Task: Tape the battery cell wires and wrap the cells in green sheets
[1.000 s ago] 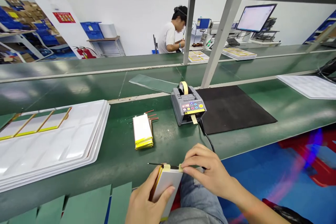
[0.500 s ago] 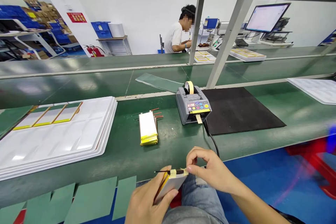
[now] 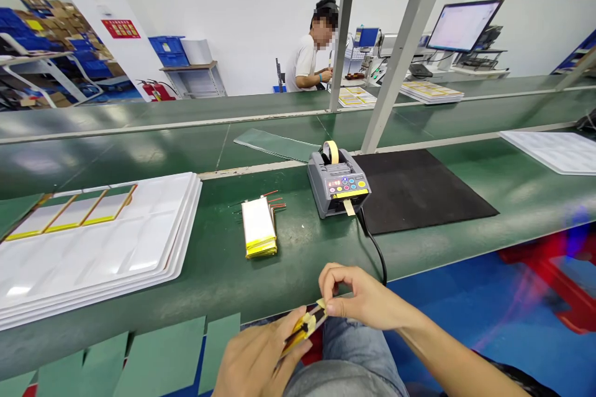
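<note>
Battery cell (image 3: 297, 337) is in your left hand (image 3: 261, 352), at the near edge of the table (image 3: 209, 288), with the fingers closed around its sides. Your right hand (image 3: 361, 301) has thumb and forefinger nearly together, pinching a pale tape piece (image 3: 321, 303) at the cell's far right end. Farther off, a cell stack (image 3: 259, 223) lies left of the tape dispenser (image 3: 339, 185).

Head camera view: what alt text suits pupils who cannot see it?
A person's left hand holds a flat pouch cell while the right hand touches pale tape at its end. On a green workbench, a stack of pouch cells lies between stacked white trays and an electronic tape dispenser.
</note>
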Demonstrator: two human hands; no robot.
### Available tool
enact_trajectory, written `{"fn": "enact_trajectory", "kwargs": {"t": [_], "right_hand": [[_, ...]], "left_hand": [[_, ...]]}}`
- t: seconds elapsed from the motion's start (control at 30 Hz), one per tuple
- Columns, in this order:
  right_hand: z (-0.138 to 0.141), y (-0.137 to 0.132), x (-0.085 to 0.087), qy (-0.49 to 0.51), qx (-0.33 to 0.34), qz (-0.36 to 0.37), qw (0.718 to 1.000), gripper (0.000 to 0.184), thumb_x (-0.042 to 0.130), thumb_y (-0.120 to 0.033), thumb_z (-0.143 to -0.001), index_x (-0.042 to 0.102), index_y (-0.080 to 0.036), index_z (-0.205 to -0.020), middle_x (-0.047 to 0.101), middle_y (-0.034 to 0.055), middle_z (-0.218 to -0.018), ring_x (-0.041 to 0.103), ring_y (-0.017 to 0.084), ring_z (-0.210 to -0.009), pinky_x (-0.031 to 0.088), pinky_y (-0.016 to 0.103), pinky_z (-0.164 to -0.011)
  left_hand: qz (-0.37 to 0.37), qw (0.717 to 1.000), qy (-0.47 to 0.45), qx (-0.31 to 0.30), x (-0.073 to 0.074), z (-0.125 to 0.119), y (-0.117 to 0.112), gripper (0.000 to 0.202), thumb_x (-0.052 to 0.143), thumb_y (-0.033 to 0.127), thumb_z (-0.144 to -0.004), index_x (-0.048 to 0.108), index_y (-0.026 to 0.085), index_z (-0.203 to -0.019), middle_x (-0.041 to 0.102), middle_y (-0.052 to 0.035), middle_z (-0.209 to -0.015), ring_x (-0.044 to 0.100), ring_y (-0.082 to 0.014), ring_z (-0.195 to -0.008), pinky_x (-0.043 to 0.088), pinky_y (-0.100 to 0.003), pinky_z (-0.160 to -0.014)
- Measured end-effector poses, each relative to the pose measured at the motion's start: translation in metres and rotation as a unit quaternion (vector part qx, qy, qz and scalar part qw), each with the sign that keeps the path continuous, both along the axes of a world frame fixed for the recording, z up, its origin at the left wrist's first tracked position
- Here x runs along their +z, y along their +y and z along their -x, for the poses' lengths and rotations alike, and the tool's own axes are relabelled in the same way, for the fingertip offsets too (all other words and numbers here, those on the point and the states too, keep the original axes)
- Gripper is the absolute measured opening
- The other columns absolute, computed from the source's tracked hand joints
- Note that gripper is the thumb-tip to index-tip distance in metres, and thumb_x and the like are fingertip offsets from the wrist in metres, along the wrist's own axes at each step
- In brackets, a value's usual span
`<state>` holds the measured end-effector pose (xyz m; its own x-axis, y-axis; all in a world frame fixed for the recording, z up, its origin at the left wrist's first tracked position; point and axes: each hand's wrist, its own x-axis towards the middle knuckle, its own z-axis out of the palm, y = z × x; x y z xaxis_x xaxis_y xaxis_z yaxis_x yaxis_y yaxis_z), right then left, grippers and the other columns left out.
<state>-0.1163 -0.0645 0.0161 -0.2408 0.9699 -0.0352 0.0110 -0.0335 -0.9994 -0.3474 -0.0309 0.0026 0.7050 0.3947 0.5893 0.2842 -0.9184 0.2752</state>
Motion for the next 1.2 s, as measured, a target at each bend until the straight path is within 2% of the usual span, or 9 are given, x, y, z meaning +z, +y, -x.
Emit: {"fn": "enact_trajectory", "kwargs": {"t": [0.07, 0.23, 0.43, 0.53, 0.67, 0.8, 0.9, 0.97, 1.2], "right_hand": [[0.005, -0.003, -0.004, 0.034, -0.026, 0.014, 0.999, 0.02, 0.073, -0.034, -0.075, 0.064, -0.017, -0.081, 0.056, -0.0005, -0.074, 0.049, 0.012, -0.069, 0.038, 0.025, -0.065], [0.02, -0.017, -0.005, -0.015, -0.116, -0.083, 0.99, 0.015, 0.068, -0.035, -0.08, 0.072, -0.021, -0.084, 0.065, 0.0053, -0.088, 0.056, 0.019, -0.086, 0.042, 0.031, -0.078], [0.046, -0.038, -0.037, 0.057, -0.091, 0.062, 0.992, 0.024, 0.076, -0.035, -0.07, 0.064, -0.017, -0.079, 0.066, 0.0046, -0.082, 0.06, 0.018, -0.078, 0.044, 0.028, -0.07], [0.069, -0.046, -0.066, 0.163, -0.011, 0.129, 0.978, 0.031, 0.077, -0.036, -0.07, 0.056, -0.017, -0.083, 0.064, 0.0012, -0.079, 0.058, 0.013, -0.072, 0.042, 0.022, -0.064], [0.107, -0.05, -0.104, 0.212, 0.058, 0.213, 0.952, 0.046, 0.082, -0.039, -0.063, 0.051, -0.016, -0.088, 0.064, -0.0005, -0.076, 0.058, 0.01, -0.064, 0.041, 0.02, -0.059], [0.139, -0.043, -0.131, 0.167, 0.034, 0.312, 0.934, 0.061, 0.084, -0.051, -0.048, 0.053, -0.014, -0.085, 0.063, 0.0003, -0.061, 0.056, 0.012, -0.048, 0.044, 0.023, -0.048], [0.151, -0.032, -0.135, 0.16, 0.025, 0.335, 0.928, 0.063, 0.083, -0.054, -0.048, 0.053, -0.013, -0.086, 0.063, 0.0004, -0.06, 0.057, 0.013, -0.047, 0.045, 0.023, -0.046], [0.155, -0.023, -0.13, 0.17, 0.029, 0.335, 0.926, 0.062, 0.085, -0.048, -0.048, 0.055, -0.013, -0.09, 0.065, 0.0014, -0.066, 0.06, 0.013, -0.053, 0.047, 0.023, -0.05], [0.162, -0.002, -0.11, 0.22, 0.04, 0.312, 0.924, 0.059, 0.086, -0.029, -0.049, 0.057, -0.014, -0.098, 0.068, 0.0041, -0.082, 0.062, 0.014, -0.063, 0.049, 0.028, -0.063]], "left_hand": [[0.008, 1.0, -0.004, 0.017, -0.002, 0.002, -0.001, 0.04, 0.063, 0.019, -0.084, 0.049, 0.012, -0.121, 0.073, -0.0069, -0.094, 0.069, -0.0127, -0.074, 0.051, -0.016, -0.071], [0.09, 0.986, -0.033, 0.133, -0.005, -0.003, -0.016, 0.034, 0.055, 0.037, -0.087, 0.051, 0.02, -0.116, 0.074, -0.0019, -0.089, 0.069, -0.0108, -0.064, 0.053, -0.013, -0.068], [0.236, 0.946, -0.083, 0.208, -0.031, 0.012, -0.051, 0.03, 0.062, 0.04, -0.078, 0.06, 0.03, -0.107, 0.073, 0.0029, -0.098, 0.07, -0.015, -0.078, 0.054, -0.015, -0.069], [0.393, 0.87, -0.069, 0.289, -0.057, 0.033, -0.074, 0.042, 0.069, 0.028, -0.069, 0.062, 0.026, -0.11, 0.071, 0.0004, -0.103, 0.069, -0.0194, -0.089, 0.054, -0.02, -0.078], [0.602, 0.717, -0.169, 0.308, -0.084, 0.051, -0.1, 0.051, 0.068, 0.038, -0.071, 0.057, 0.014, -0.115, 0.071, -0.0084, -0.103, 0.067, -0.0231, -0.092, 0.054, -0.025, -0.078], [0.679, 0.585, -0.31, 0.316, -0.093, 0.057, -0.106, 0.053, 0.072, 0.05, -0.066, 0.06, 0.013, -0.102, 0.072, -0.0097, -0.093, 0.067, -0.0224, -0.078, 0.052, -0.025, -0.066], [0.757, 0.481, -0.324, 0.301, -0.088, 0.065, -0.097, 0.058, 0.074, 0.043, -0.067, 0.052, 0.014, -0.113, 0.072, -0.0063, -0.084, 0.065, -0.017, -0.062, 0.047, -0.022, -0.052], [0.781, 0.458, -0.323, 0.276, -0.082, 0.074, -0.086, 0.056, 0.072, 0.036, -0.071, 0.046, 0.015, -0.117, 0.072, -0.0048, -0.08, 0.063, -0.0149, -0.057, 0.046, -0.021, -0.051], [0.8, 0.467, -0.308, 0.218, -0.062, 0.099, -0.051, 0.05, 0.067, 0.026, -0.076, 0.041, 0.015, -0.117, 0.071, -0.0097, -0.088, 0.069, -0.0244, -0.074, 0.053, -0.032, -0.066]]}}
